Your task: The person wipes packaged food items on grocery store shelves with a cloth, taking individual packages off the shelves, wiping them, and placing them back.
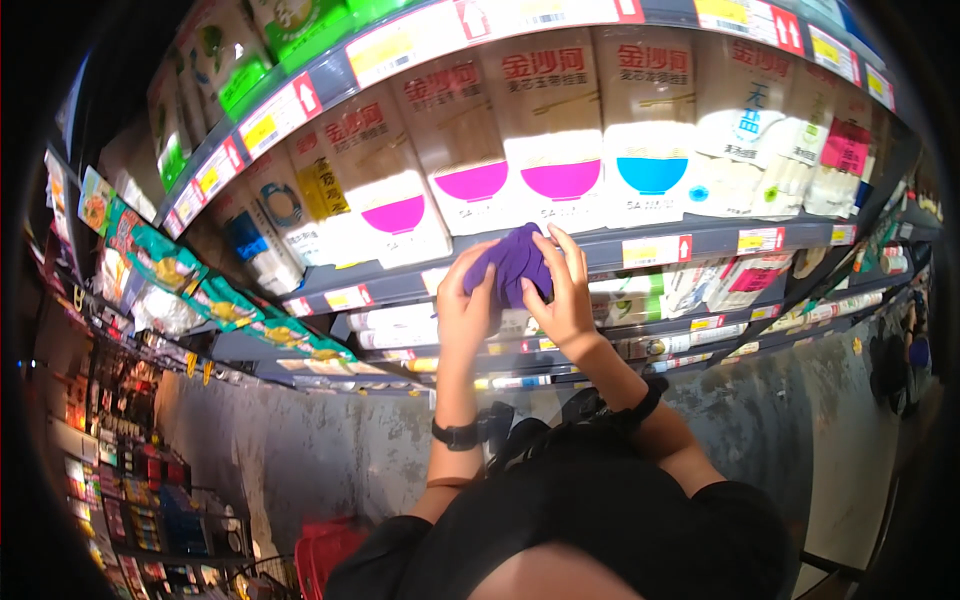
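Note:
Both hands hold a crumpled purple cloth point(517, 262) in front of a store shelf. My left hand point(465, 289) grips its left side, with the thumb on the near face. At the opposite side, the fingers and thumb of my right hand point(561, 289) pinch the fabric. Just beyond the cloth stand upright packs of dried noodles; one pack has a pink bowl print point(561, 176), and its neighbour a blue bowl print point(649, 172). A price-label strip point(656, 252) runs along the shelf edge right of my hands.
Lower shelves hold more packs, some lying flat point(397, 326). A hanging strip of teal snack packets point(217, 300) juts out at the left. Behind me on the grey floor point(360, 435) is a red plastic basket or cart point(326, 551). Display racks point(150, 517) line the lower left.

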`<state>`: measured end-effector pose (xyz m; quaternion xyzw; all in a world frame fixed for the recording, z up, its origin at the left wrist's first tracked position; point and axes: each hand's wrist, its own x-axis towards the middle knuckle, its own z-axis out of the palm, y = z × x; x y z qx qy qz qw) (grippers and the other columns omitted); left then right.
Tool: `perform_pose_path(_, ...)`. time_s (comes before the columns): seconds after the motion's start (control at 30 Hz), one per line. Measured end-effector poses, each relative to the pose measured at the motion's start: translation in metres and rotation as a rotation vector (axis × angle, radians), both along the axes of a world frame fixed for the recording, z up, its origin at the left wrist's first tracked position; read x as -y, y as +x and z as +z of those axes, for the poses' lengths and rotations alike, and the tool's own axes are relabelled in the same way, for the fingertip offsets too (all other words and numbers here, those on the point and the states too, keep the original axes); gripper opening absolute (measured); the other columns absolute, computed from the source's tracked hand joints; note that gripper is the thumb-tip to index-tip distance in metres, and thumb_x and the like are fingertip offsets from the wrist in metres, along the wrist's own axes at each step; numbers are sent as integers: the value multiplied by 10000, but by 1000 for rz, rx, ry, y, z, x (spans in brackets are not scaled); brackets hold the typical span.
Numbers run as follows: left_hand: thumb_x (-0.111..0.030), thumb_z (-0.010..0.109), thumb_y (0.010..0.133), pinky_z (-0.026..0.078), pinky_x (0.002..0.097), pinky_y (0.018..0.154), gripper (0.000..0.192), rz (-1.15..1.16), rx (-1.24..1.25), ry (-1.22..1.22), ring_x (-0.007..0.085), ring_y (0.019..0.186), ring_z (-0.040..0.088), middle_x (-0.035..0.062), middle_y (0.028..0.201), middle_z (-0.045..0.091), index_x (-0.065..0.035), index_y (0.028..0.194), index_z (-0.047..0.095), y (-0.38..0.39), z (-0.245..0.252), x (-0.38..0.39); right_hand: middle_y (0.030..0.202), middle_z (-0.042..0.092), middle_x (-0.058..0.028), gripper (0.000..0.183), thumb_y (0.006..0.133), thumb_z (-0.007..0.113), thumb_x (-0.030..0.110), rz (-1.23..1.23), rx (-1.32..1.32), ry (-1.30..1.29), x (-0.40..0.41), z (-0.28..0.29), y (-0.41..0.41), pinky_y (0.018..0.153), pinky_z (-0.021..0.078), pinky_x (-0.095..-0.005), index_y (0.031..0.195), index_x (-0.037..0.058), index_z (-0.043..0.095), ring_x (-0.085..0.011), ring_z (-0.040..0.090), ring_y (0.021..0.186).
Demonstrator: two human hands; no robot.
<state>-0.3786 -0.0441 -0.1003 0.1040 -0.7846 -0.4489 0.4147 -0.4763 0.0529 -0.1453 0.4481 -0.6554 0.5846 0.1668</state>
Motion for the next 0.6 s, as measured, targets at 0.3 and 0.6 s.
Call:
perform_pose_path(0.3,-136,481,912,408,295,863,234,-177,-130,65,199,971,548,137,1052,592,69,980,573,10,3,9,1052,572,-171,659,804,610,-19,686,573,-67,-22,21,-14,851,430,-286,1348,-26,238,-174,526,1001)
perform_pose_path(0.6,-136,602,851,406,234,621,178,436,-186,184,79,683,472,23,805,546,15,937,569,22,-13,28,939,550,-120,238,828,500,-82,121,49,-242,17,14,-16,744,464,-288,1042,6,441,-196,580,842)
